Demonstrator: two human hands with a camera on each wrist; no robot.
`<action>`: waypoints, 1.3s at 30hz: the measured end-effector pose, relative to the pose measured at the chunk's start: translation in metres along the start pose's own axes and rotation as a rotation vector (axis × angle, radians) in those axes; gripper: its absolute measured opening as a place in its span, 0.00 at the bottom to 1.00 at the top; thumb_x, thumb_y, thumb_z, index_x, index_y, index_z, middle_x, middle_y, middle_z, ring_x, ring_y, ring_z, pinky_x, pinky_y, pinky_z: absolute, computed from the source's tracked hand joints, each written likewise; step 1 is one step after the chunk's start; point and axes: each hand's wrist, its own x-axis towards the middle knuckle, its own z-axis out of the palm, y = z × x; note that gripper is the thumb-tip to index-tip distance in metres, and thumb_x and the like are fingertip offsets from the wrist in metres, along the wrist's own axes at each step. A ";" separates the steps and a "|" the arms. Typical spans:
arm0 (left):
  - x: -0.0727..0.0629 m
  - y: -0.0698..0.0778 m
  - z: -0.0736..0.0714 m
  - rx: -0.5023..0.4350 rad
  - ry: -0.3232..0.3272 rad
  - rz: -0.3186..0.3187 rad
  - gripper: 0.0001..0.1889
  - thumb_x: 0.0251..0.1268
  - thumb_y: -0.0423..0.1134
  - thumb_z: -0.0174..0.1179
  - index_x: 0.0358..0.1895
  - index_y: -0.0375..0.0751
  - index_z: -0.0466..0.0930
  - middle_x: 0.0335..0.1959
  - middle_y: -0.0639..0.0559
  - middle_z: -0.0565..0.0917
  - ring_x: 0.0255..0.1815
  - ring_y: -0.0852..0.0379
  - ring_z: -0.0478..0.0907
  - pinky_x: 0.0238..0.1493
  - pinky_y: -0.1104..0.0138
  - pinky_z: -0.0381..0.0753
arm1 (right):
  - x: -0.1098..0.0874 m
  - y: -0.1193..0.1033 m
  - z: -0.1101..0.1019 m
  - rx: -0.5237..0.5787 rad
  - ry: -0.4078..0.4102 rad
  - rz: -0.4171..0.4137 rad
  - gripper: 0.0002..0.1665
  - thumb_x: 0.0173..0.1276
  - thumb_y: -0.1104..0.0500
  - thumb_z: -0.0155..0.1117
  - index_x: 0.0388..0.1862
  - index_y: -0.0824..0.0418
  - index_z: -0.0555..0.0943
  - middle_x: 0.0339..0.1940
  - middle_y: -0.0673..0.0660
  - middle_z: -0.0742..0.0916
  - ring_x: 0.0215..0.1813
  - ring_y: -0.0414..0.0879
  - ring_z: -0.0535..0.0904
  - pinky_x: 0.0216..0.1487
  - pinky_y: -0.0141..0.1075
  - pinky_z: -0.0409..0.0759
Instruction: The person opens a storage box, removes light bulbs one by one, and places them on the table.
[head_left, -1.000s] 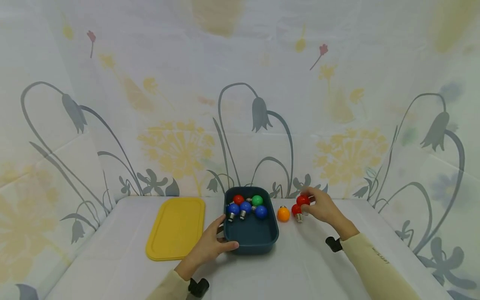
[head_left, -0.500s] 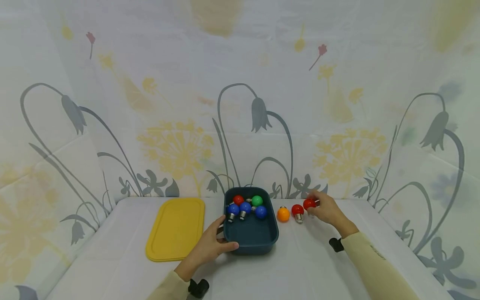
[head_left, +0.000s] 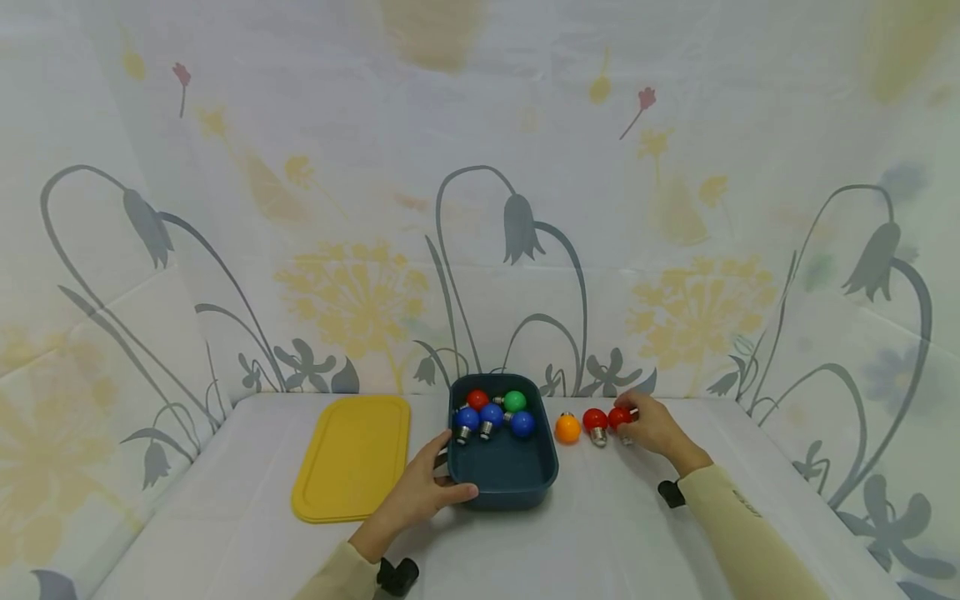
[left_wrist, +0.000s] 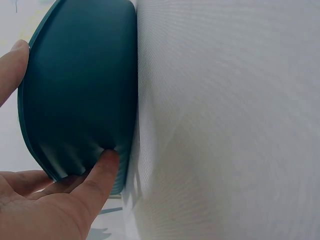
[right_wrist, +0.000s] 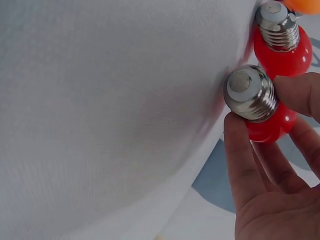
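Note:
My right hand (head_left: 654, 427) holds a red light bulb (right_wrist: 250, 95) between thumb and fingers, right at the tablecloth, its metal screw base toward the wrist camera. Beside it lies a second red bulb (head_left: 596, 419), then an orange bulb (head_left: 567, 429), in a row to the right of a dark blue plastic box (head_left: 510, 479). With the thumb at the front and fingers along the left side, my left hand (head_left: 422, 485) grips the box's near left corner. Inside the box are a red bulb (head_left: 477, 400), a green bulb (head_left: 515, 402) and three blue bulbs (head_left: 491, 416).
A yellow rectangular lid (head_left: 351, 458) lies flat on the white tablecloth (head_left: 585, 542), left of the box. Behind the table hangs a flower-patterned cloth (head_left: 480, 208), close to the bulbs and the box's far end.
My right hand has moved right and down with its red bulb, from over the other red bulb to a spot beside it. The left hand and box stay put.

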 end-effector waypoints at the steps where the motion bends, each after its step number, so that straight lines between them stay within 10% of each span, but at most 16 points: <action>1: 0.000 0.000 0.000 -0.001 0.000 0.000 0.52 0.54 0.45 0.71 0.75 0.33 0.46 0.73 0.31 0.52 0.62 0.34 0.69 0.54 0.53 0.78 | 0.000 0.000 0.000 -0.002 0.001 -0.003 0.21 0.54 0.67 0.65 0.49 0.69 0.77 0.45 0.66 0.82 0.43 0.57 0.78 0.43 0.46 0.81; 29: 0.000 -0.001 0.000 -0.011 -0.001 -0.005 0.52 0.53 0.46 0.71 0.75 0.35 0.46 0.73 0.31 0.52 0.59 0.36 0.73 0.53 0.54 0.79 | -0.001 0.004 0.005 0.018 -0.040 0.033 0.30 0.57 0.63 0.68 0.58 0.72 0.73 0.53 0.68 0.80 0.48 0.59 0.78 0.46 0.48 0.81; 39: -0.001 0.000 0.000 -0.007 0.000 -0.007 0.52 0.53 0.46 0.71 0.75 0.35 0.46 0.73 0.31 0.52 0.60 0.36 0.72 0.53 0.53 0.79 | 0.002 -0.005 -0.003 -0.059 -0.014 -0.019 0.29 0.61 0.61 0.65 0.59 0.72 0.73 0.59 0.71 0.76 0.59 0.68 0.70 0.59 0.62 0.69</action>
